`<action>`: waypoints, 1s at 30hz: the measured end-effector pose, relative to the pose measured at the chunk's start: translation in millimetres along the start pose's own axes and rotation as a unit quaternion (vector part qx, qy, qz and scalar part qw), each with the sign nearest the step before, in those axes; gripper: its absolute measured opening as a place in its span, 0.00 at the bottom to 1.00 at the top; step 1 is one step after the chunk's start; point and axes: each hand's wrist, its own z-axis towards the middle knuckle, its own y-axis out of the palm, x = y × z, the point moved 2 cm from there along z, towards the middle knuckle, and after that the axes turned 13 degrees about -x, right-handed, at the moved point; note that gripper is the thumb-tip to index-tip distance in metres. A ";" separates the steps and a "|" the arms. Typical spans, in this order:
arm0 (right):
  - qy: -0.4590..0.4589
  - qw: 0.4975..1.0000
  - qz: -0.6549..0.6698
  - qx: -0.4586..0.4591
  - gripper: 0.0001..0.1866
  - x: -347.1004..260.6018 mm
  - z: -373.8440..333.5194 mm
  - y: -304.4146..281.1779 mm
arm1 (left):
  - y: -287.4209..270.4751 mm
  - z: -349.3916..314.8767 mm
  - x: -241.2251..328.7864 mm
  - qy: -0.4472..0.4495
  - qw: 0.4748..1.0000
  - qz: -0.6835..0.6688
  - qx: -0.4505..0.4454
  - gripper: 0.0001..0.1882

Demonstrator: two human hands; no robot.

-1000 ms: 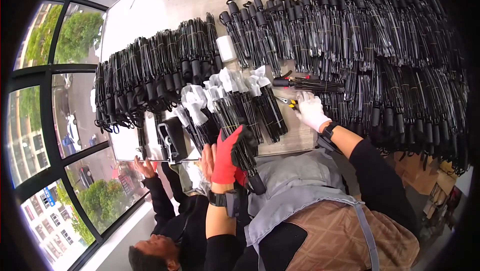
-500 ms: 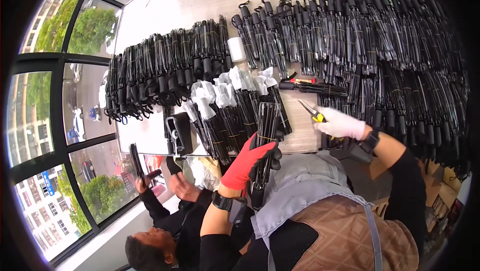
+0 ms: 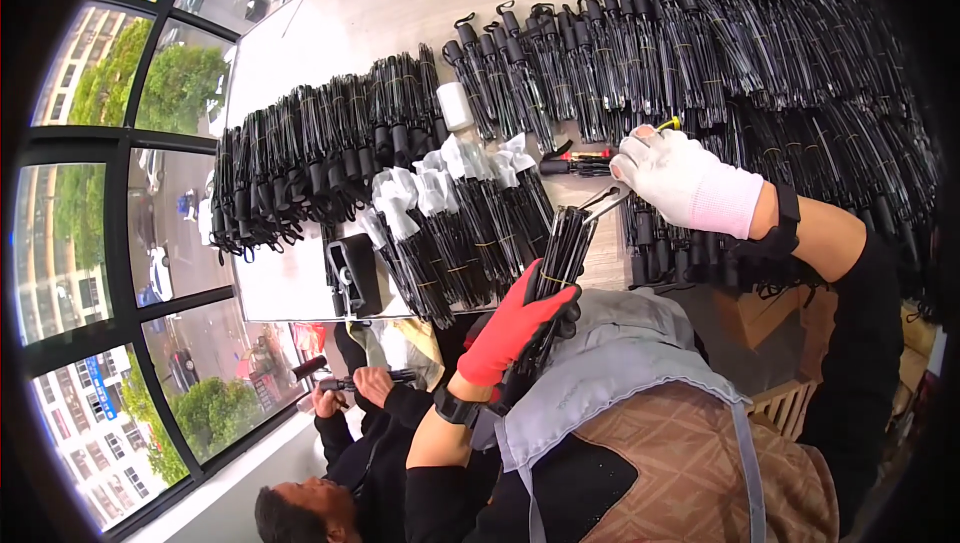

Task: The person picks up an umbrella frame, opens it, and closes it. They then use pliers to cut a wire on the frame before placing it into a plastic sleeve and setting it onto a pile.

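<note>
My left hand (image 3: pixel 508 328), in a red and black glove, is closed around a black folded umbrella frame (image 3: pixel 568 248). The frame stands tilted at the table's front edge, its ribs pointing up. In a white glove, my right hand (image 3: pixel 680 183) is wrapped round a pair of needle-nose pliers (image 3: pixel 606 205). The pliers' metal jaws reach to the top ends of the ribs; whether they grip one I cannot tell. A bit of yellow handle shows above the glove. Left of the held frame lie several umbrella frames with white plastic-wrapped ends (image 3: pixel 435 193).
Rows of black umbrella frames (image 3: pixel 290 153) cover the table's left and right sides. A white cylinder (image 3: pixel 454 107) stands between them. A black tool or holder (image 3: pixel 355 275) sits at the front edge. At lower left a co-worker's hands (image 3: pixel 374 385) hold another umbrella. Windows line the left.
My right hand has moved up and turned, bringing the pliers' jaws to the rib ends. The held umbrella frame has tilted rightward. The co-worker's umbrella has swung from upright to level.
</note>
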 end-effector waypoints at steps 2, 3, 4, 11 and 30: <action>-0.023 0.999 -0.034 0.020 0.12 -3.1 2.8 -0.2 | 3.7 -3.4 2.4 0.003 0.999 0.012 0.030 0.14; -0.026 0.999 -0.034 0.019 0.12 -4.8 4.8 -1.1 | 3.5 -4.7 2.0 0.004 0.999 0.010 0.032 0.14; -0.023 0.998 -0.046 0.021 0.11 -6.8 6.8 -2.5 | 2.7 -5.9 1.5 0.003 0.999 0.013 0.040 0.15; -0.001 0.988 -0.155 -0.008 0.10 -20.0 33.5 14.6 | -19.8 -4.7 -24.2 0.037 0.988 0.109 0.102 0.16; 0.250 0.907 0.270 -0.206 0.17 -61.6 141.0 276.8 | -211.3 -55.8 -1.3 0.310 0.888 -0.328 0.092 0.18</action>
